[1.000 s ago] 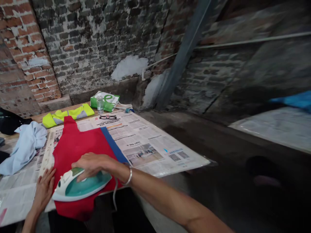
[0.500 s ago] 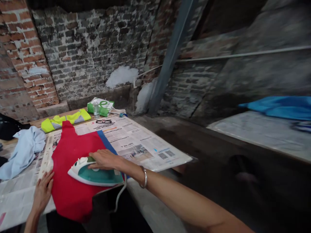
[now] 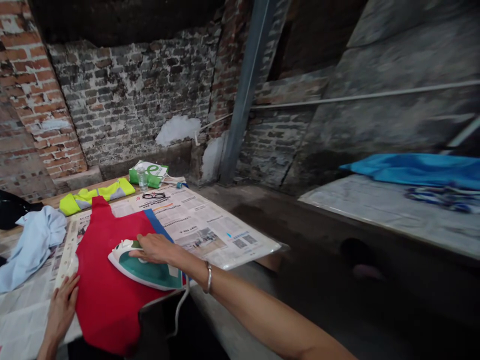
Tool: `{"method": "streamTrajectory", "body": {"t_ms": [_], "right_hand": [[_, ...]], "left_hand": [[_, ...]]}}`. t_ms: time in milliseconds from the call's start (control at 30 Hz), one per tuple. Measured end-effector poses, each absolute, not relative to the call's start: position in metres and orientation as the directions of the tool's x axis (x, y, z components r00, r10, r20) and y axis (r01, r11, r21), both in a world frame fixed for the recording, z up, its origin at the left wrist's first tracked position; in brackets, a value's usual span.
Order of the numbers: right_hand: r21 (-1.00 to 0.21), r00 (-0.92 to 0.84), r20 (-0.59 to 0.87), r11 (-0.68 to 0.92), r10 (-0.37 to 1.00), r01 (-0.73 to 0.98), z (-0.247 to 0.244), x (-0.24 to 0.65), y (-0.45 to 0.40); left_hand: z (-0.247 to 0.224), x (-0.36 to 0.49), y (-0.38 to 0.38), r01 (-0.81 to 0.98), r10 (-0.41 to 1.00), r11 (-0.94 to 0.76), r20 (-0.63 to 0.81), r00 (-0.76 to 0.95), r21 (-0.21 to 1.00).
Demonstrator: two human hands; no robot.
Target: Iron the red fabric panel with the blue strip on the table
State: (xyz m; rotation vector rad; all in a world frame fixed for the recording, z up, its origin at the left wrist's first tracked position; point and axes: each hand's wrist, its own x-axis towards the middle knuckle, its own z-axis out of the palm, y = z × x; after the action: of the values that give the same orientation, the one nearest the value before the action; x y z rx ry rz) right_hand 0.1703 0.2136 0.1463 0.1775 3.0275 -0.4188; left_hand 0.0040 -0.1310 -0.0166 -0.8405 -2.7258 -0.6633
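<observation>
A green and white clothes iron (image 3: 148,272) rests on a red garment (image 3: 103,250), its tip pointing left. My right hand (image 3: 153,248), with a silver bangle at the wrist, is closed round the iron's handle. The red garment, shaped like an apron or vest with a blue edge strip, lies flat on the newspaper-covered table (image 3: 213,215) and hangs over the near edge. My left hand (image 3: 63,305) lies flat with fingers stretched, its fingertips at the garment's left edge. The iron's white cord (image 3: 181,305) drops off the table's near edge.
A pale blue cloth (image 3: 35,240) lies to the left, a yellow reflective garment (image 3: 97,194) behind. Eyeglasses (image 3: 153,195), a clear bottle (image 3: 141,178) and a green-white bag (image 3: 153,169) stand at the far end. Another table (image 3: 330,200) on the right bears blue cloth (image 3: 416,167).
The view has swung to the right and slightly up. My right hand still grips the iron, which is turned a little on the garment. The left hand stays at the garment's edge.
</observation>
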Motion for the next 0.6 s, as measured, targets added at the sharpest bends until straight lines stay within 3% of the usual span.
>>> {"method": "streamTrajectory", "body": {"t_ms": [433,600], "right_hand": [[-0.274,-0.991,-0.093,0.955,0.094,0.116,0.1504,0.1712,0.2132],[-0.284,-0.991,-0.136,0.958,-0.008,0.032,0.1497,0.1656,0.2144]], "left_hand": [[-0.0188,0.0031,-0.1306,0.570,0.449,0.714,0.358,-0.819,0.407],[-0.0192,0.0022,-0.1286,0.561,0.451,0.727,0.341,-0.825,0.397]]}}
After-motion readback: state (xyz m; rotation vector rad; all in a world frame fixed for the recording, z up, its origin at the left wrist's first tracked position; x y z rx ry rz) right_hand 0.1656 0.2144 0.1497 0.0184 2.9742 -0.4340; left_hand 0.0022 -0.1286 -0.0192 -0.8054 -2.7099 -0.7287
